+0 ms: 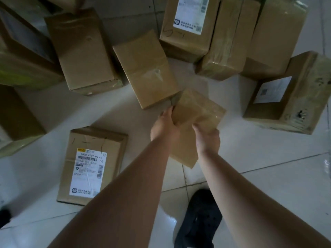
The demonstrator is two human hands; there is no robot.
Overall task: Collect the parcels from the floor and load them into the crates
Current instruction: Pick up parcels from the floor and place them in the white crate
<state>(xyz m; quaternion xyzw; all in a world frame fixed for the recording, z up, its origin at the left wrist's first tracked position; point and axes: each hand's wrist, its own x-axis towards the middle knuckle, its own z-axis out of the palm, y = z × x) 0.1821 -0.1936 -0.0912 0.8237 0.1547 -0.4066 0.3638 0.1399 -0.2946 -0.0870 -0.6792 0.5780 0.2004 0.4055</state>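
A small brown taped parcel [195, 111] is held above the white tiled floor, tilted, between both my hands. My left hand [165, 125] grips its left edge. My right hand [207, 138] grips its near right side. Right behind it a plain cardboard parcel [145, 68] lies on the floor, its near corner almost touching the held one. A flat parcel with a white shipping label [89, 165] lies to the left of my left arm. No crate is in view.
Several more cardboard parcels ring the floor: one at upper left [80, 51], a labelled one at top [189, 25], a taped one beside it [227, 42], a labelled box at right [286, 97]. A dark shoe [198, 219] stands on the tiles below my arms.
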